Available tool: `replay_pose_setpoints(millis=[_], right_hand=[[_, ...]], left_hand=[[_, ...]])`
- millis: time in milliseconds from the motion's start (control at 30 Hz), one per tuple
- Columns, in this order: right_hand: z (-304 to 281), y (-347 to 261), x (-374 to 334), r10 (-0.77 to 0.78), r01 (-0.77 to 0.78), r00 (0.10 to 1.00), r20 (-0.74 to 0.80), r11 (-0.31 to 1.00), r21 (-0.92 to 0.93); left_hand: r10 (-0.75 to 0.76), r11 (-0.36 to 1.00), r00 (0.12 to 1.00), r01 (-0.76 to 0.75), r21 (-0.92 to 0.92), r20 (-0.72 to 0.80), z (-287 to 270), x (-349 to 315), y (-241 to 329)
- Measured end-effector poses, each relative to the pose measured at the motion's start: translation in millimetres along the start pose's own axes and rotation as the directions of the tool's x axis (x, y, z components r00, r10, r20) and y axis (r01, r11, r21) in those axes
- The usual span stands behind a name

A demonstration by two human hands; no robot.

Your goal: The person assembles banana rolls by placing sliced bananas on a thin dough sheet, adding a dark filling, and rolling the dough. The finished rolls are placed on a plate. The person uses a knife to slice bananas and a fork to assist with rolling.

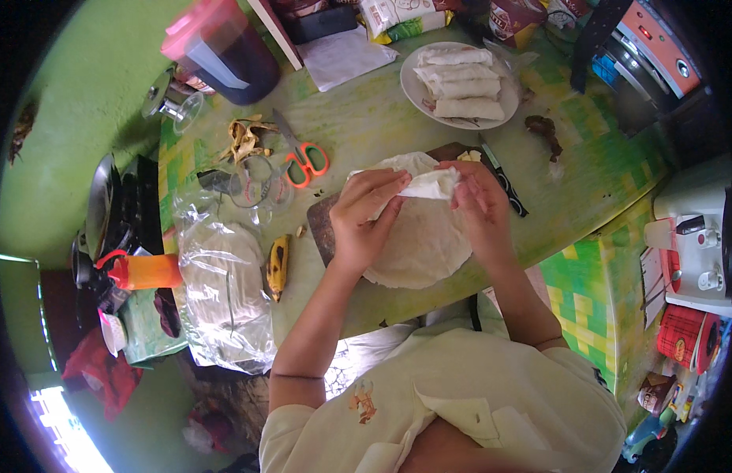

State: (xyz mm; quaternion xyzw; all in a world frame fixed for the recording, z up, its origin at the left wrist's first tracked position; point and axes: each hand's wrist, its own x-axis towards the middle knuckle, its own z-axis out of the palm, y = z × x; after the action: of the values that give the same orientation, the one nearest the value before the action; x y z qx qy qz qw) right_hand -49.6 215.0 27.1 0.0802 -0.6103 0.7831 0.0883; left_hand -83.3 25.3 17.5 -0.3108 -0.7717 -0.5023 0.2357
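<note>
Both hands grip a partly rolled white spring roll wrapper (431, 186) over the table's near middle. My left hand (364, 214) pinches its left end between thumb and fingers. At the other end, the fingers of my right hand (482, 206) close around it. Whatever is inside the roll is hidden. Beneath my hands, round thin wrappers (423, 251) lie flat over a dark wooden board (322, 227). A few pale pieces (469, 156) rest on the board's far right corner. Just right of it lies a knife (502, 175) with a black handle.
Beyond my hands stands a white plate (408, 76) of finished rolls (467, 85). To the left lie a banana (278, 268), orange-handled scissors (307, 164), banana peel (246, 140), a glass (252, 181) and wrappers in clear plastic (224, 299). A pink-lidded pitcher (224, 59) stands far left.
</note>
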Motion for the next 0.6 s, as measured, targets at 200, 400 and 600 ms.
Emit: replay_pose_setpoints(millis=[200, 400, 600], right_hand=[[-12, -21, 1, -0.198, 0.278, 0.950, 0.242, 0.887, -0.367], [-6, -22, -2, -0.339, 0.496, 0.868, 0.363, 0.616, -0.612], [-4, -13, -6, -0.427, 0.469, 0.873, 0.235, 0.603, -0.645]], left_hand=[[0.301, 0.897, 0.950, -0.310, 0.315, 0.078, -6, 5, 10], [0.414, 0.849, 0.908, -0.410, 0.332, 0.064, -6, 3, 11], [0.285, 0.926, 0.958, -0.262, 0.271, -0.046, -4, 6, 17]])
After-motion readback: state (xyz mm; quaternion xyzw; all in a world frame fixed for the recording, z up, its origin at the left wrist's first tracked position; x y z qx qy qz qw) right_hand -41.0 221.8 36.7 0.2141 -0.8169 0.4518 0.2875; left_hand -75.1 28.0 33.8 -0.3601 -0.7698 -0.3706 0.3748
